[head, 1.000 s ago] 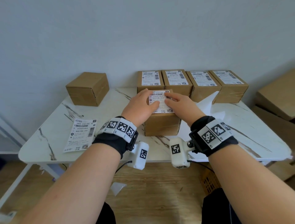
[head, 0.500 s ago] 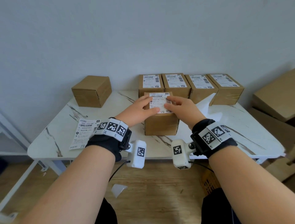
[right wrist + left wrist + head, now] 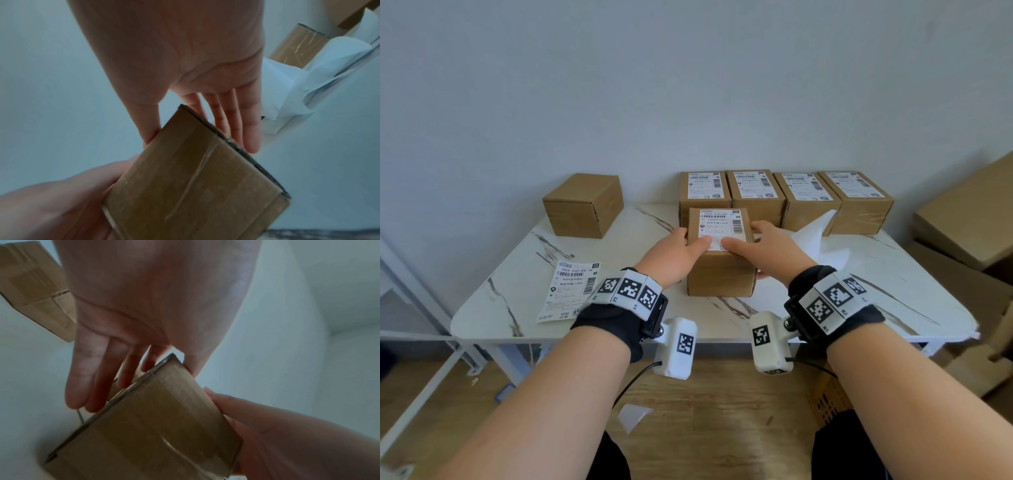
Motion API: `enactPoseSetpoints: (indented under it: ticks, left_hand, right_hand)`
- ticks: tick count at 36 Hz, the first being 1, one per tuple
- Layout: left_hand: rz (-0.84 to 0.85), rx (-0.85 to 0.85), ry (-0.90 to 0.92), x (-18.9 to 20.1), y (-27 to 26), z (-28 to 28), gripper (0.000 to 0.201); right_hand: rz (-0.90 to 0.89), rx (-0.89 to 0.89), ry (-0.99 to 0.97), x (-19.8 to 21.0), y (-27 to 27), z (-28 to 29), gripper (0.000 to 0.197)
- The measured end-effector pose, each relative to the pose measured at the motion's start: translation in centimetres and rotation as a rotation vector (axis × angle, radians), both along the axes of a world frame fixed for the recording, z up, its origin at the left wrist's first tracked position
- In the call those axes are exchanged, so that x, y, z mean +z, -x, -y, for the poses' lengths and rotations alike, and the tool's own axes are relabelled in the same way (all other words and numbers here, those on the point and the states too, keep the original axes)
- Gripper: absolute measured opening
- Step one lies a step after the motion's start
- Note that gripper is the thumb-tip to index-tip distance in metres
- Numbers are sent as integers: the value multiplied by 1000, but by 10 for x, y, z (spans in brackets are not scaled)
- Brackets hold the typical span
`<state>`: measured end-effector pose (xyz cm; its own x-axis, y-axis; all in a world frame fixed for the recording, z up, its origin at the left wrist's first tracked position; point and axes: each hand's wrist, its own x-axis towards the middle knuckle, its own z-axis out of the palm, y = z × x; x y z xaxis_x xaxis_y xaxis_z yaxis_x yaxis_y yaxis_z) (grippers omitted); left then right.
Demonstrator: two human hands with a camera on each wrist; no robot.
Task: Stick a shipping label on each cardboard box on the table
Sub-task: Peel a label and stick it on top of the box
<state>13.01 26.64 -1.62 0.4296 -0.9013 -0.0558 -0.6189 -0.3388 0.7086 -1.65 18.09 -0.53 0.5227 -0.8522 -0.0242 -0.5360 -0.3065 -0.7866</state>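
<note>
Box in hand: a plain brown cardboard box point(image 3: 719, 270) sits on the white marble-look table point(image 3: 517, 274), just in front of the back row, with clear tape along its near face.
Its label: a white shipping label point(image 3: 719, 228) lies flat on the top face; the header reads roughly "190A A141-GG", with a barcode under it and another down the right edge. The smaller print is too fine to read.
Left hand: the left hand point(image 3: 671, 255) flanks the box's left side, thumb laid over the near top edge onto the label; in the left wrist view its fingers point(image 3: 86, 378) lie straight and close together along the side wall.
Right hand: the right hand point(image 3: 770, 250) mirrors it on the right side, thumb on the label's near edge; its fingers point(image 3: 242, 123) are straight and pressed together against the wall.
Back row: four labelled boxes point(image 3: 784, 198) stand side by side against the wall, labels face up, their text illegible.
Unlabelled box: a bare box point(image 3: 583, 205) stands at the table's back left, well apart.
Loose label: a spare label point(image 3: 570, 291) lies flat near the front left edge, headed "190A A141-GG".
Backing paper: white crumpled sheets point(image 3: 822, 240) lie just right of the right hand.
</note>
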Motion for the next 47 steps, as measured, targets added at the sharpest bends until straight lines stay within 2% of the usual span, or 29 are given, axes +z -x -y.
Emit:
enactPoseSetpoints:
  ticks: [7,12,17,19,22,26,34,38,45,47]
  left_hand:
    - [-39,24,16,6,3,-10,44]
    - [-1,68,107,19,-4,-18,41]
    - [37,156,262,38,-17,-26,48]
    - [8,236,320,43,-24,-27,51]
    - [14,352,396,47,-36,-30,36]
    - [-18,397,424,47,-55,-31,31]
    - [-59,382,389,42,-98,-17,33]
    - [-117,357,339,39,-118,-2,31]
    - [-68,301,252,34,-141,28,32]
    - [-60,294,233,31,-146,35,26]
  right_hand:
    - [-12,12,15,2,-5,-9,63]
    - [67,28,64,15,-11,-16,57]
    - [226,-8,79,30,-25,-19,74]
    - [290,-14,68,34,-36,-18,66]
    - [331,14,73,38,-53,-16,50]
    - [346,66,81,39,-75,-14,46]
    - [276,147,126,34,-120,1,39]
    - [197,130,164,24,-141,18,45]
    - [-77,51,363,12,-165,46,41]
    - [-166,45,418,10,-169,51,38]
